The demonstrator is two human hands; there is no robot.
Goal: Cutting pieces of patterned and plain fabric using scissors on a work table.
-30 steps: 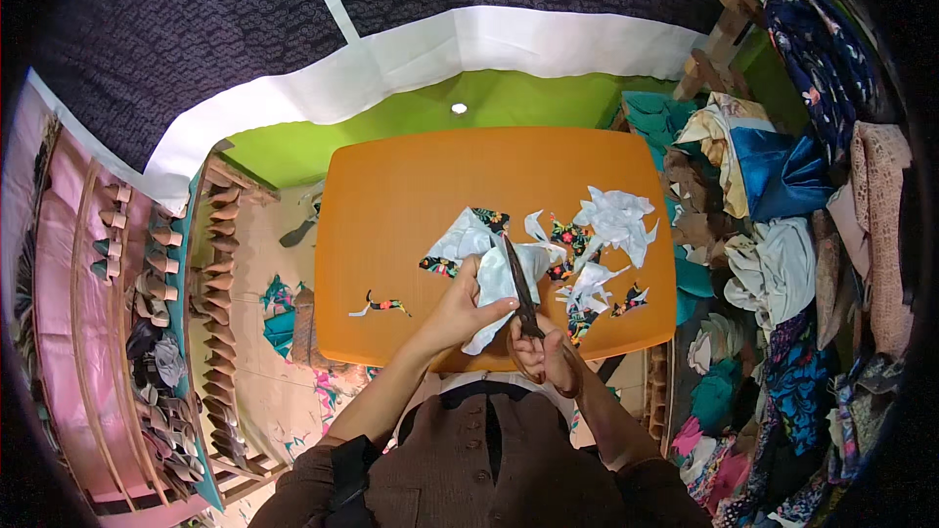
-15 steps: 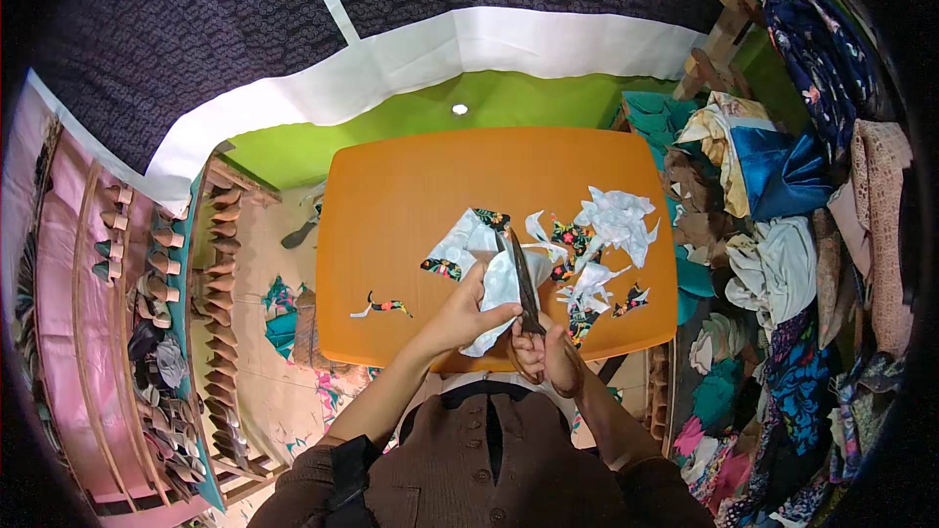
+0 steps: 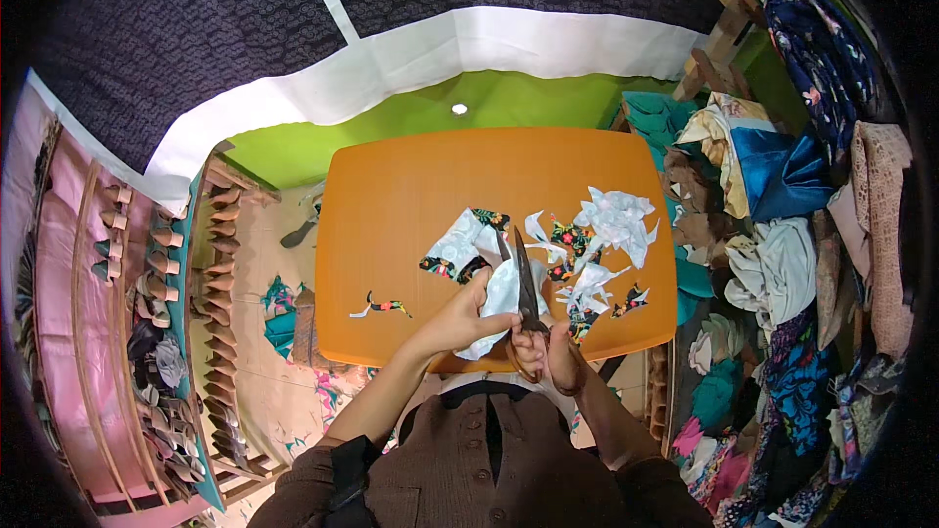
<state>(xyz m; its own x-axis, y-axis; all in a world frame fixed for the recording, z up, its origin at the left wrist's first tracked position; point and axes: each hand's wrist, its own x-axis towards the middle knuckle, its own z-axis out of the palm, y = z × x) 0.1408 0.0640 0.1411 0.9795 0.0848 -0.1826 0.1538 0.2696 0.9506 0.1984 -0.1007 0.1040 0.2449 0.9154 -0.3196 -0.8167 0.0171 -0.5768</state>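
Observation:
My left hand (image 3: 468,315) pinches a pale bluish-white piece of fabric (image 3: 498,291) between thumb and fingers above the table's near edge. In my right hand (image 3: 550,356) is a pair of large dark scissors (image 3: 528,284), its blades pointing away from me and slightly parted along the right edge of that fabric. Just beyond my left hand lies a floral fabric piece (image 3: 452,252), partly folded to its pale underside. Pale fabric scraps (image 3: 618,220) and black floral offcuts (image 3: 585,321) are strewn to the right of the scissors.
The orange table (image 3: 391,186) has rounded corners. A thin floral scrap (image 3: 383,306) rests on its left part. Racks of shoe lasts (image 3: 223,298) stand at left. Heaped fabrics (image 3: 773,264) fill the right side. Cloth scraps (image 3: 281,318) lie on the floor at left.
The scissor blades have parted, having been nearly closed. The pale fabric in my left hand has shifted slightly left. Scraps on the table stay where they were.

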